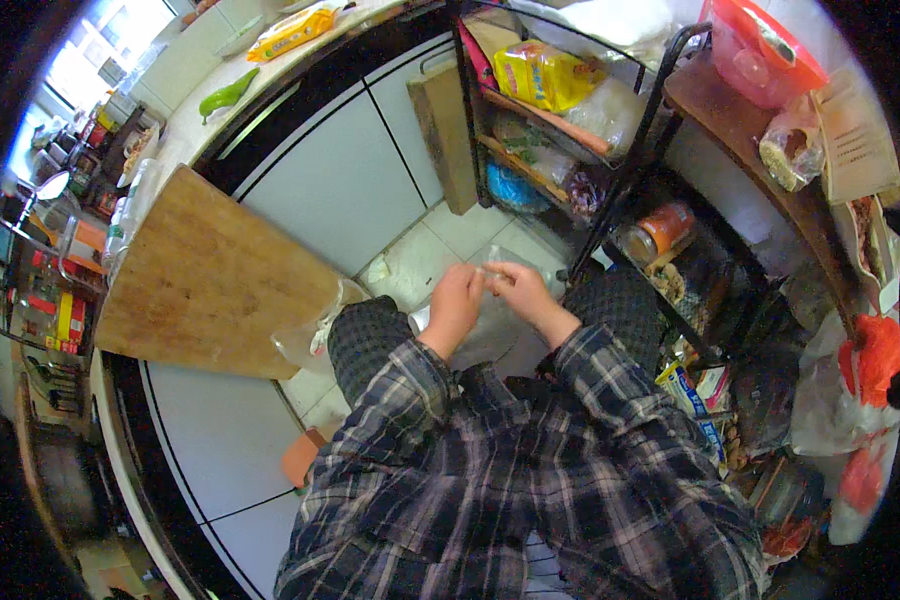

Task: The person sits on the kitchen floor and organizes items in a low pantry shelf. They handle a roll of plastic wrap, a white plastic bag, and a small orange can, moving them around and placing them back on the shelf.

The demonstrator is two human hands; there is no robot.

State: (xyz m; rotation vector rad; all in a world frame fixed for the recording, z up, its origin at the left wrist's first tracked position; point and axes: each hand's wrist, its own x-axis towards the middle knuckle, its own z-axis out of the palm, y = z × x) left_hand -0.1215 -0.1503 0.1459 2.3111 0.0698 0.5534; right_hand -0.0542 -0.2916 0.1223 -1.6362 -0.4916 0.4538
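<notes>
My left hand (456, 301) and my right hand (523, 291) meet fingertip to fingertip between my knees. Both pinch a small pale thing (481, 271), mostly covered by the fingers, so its kind is unclear. Under and behind them is a translucent plastic bag (495, 330), partly blocked by my wrists. A white round-ended object (419, 321) shows beside my left wrist. Near my left knee another clear plastic bag (300, 346) hangs at the lower edge of a large wooden board (202, 277).
A counter (195, 105) at left holds a green pepper (229, 96) and a yellow wipes pack (292, 33). A black metal rack (607, 195) with packaged goods stands close on the right. Farther right, a red plastic basket (765, 56) sits on a brown shelf (750, 127).
</notes>
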